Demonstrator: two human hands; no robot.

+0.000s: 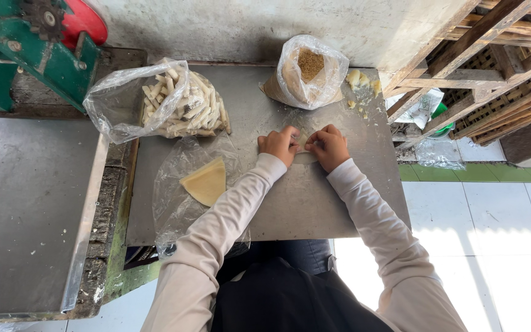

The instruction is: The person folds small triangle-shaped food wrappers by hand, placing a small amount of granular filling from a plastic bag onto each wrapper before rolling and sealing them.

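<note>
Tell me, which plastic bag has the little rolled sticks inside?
The clear bag of pale rolls at the table's far left corner. The bag at the far middle holds brown filling, and the flat bag holds yellow triangular wrappers.

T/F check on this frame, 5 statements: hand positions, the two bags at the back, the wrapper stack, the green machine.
1. Both hands work one small pale wrapper piece on the metal tabletop. True: left hand and right hand meet over it.
2. The bag of rolled sticks sits to the right of the hands. False: it lies to their left, at the back.
3. The filling bag is open at the top. True: brown crumbly filling shows inside.
4. The yellow wrapper stack lies bare on the metal. False: it rests on a clear plastic bag.
5. The green machine stands on the white floor tiles. False: it is at the upper left, above the grey counter.
</note>
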